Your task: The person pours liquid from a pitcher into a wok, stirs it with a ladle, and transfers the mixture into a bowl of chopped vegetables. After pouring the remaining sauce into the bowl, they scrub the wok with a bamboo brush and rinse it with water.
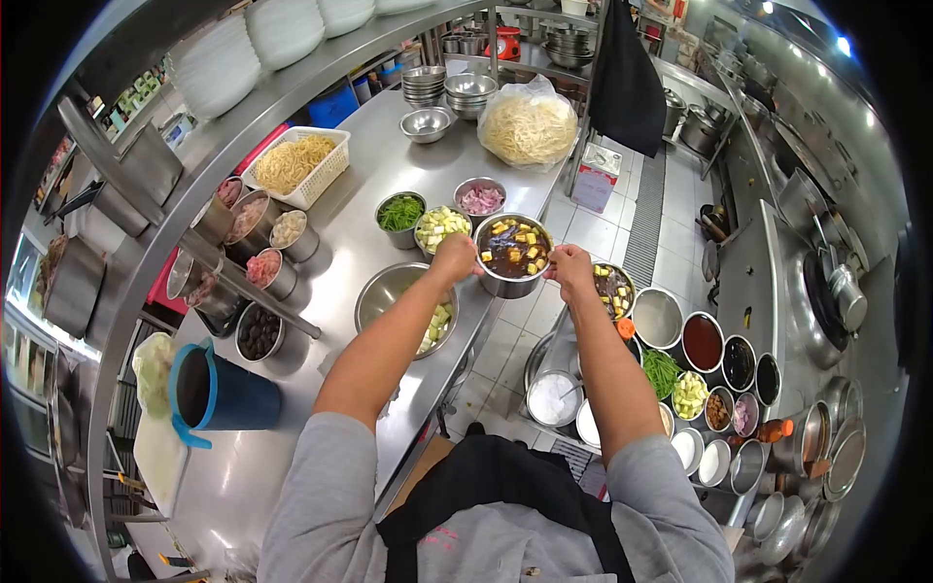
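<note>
A steel counter stands left, below a shelf. The white-tiled floor has a grate. A light glows far right.

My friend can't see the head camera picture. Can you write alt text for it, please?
A person's left hand and right hand hold opposite sides of a metal pot of dark sauce and yellow chunks. It is by the edge of a steel table in a kitchen, with bowls of chopped vegetables and a white basket of noodles around.
</note>
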Demonstrator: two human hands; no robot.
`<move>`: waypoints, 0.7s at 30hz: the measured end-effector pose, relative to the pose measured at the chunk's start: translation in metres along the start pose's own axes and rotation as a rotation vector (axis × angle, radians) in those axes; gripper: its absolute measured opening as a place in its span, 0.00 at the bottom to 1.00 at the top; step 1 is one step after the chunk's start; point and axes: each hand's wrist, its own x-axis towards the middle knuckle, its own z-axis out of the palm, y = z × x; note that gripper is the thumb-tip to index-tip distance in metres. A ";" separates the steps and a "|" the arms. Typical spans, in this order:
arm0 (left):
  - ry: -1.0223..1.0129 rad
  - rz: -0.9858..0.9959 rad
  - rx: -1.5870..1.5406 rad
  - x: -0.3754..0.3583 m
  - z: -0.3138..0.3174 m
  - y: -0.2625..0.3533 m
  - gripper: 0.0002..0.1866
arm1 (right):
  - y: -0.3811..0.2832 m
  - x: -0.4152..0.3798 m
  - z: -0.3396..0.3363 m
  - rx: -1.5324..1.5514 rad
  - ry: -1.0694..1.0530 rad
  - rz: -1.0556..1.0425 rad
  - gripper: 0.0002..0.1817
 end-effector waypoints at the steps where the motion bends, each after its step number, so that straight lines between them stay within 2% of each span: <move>1: 0.006 0.012 -0.021 0.004 -0.003 -0.002 0.09 | -0.002 0.005 0.003 -0.004 0.000 -0.010 0.05; 5: 0.067 0.184 0.277 -0.030 -0.018 0.031 0.12 | -0.008 0.026 0.009 -0.034 -0.004 -0.023 0.04; 6: 0.060 0.180 0.201 -0.048 -0.024 0.042 0.15 | -0.010 0.031 0.010 -0.039 -0.006 -0.031 0.04; 9: 0.099 0.309 0.207 -0.090 -0.058 0.052 0.16 | -0.014 0.049 0.015 -0.039 -0.019 -0.033 0.04; 11: 0.176 0.317 0.028 -0.124 -0.073 0.061 0.16 | -0.018 0.061 0.019 -0.050 -0.031 -0.033 0.04; 13: 0.230 0.340 -0.019 -0.154 -0.090 0.064 0.17 | -0.022 0.073 0.026 -0.062 -0.040 -0.034 0.04; 21: 0.435 0.227 0.039 -0.237 -0.129 0.032 0.15 | -0.020 0.126 0.066 -0.051 -0.096 -0.017 0.03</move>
